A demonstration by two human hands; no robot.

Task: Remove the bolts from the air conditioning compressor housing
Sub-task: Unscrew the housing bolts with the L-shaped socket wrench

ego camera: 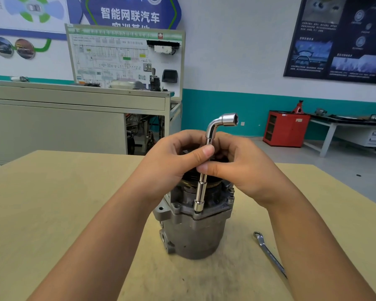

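Bare forearms (85, 246) come in from the bottom edge and meet over the compressor housing (195, 235), which stands upright in the middle of the table (52, 213). On the left, the left hand (172, 161) curls its thumb and fingers round the upper shaft of an L-shaped socket wrench (201, 187). The wrench stands almost upright, with its lower socket seated on the near rim of the housing flange, apparently over a bolt head that the socket hides. Just right of the shaft, the right hand (241, 170) pinches the same shaft a little lower, thumb in front. Further right, a ring spanner (269, 255) lies flat on the table, apart from the housing and untouched. Judging from this, the work is at an early or middle stage: no loose bolts show on the table, and at least two bolts (230, 199) sit in the flange on the right. Whether the far side holds more cannot be told, as the hands cover it. Counted: one housing, one socket wrench, one spanner, two hands, two bolts plainly seen.
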